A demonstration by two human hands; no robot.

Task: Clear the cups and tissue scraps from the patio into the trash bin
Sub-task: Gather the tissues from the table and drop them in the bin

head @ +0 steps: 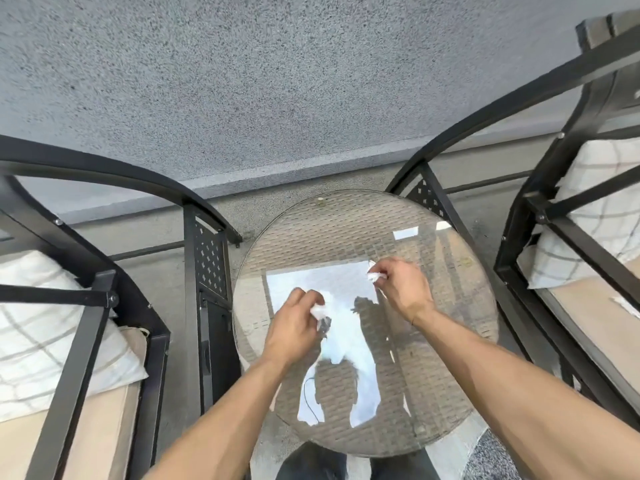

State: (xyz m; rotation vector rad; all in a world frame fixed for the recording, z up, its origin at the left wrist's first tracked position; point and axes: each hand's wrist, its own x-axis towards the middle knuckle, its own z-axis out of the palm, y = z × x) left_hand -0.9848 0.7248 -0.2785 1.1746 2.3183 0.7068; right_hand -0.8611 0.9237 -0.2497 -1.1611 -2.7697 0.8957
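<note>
Head view: each hand's grip curled tight round a tissue scrap, left hand, right hand, above glass table.

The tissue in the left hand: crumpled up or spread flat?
Crumpled. The tissue scrap shows as a small white wad pinched in the left hand over the glass table.

We reach both bare forearms forward and down, our left hand curled with its fingers closed round a white tissue scrap, our right hand further out, fingertips pinching another tissue scrap.
</note>
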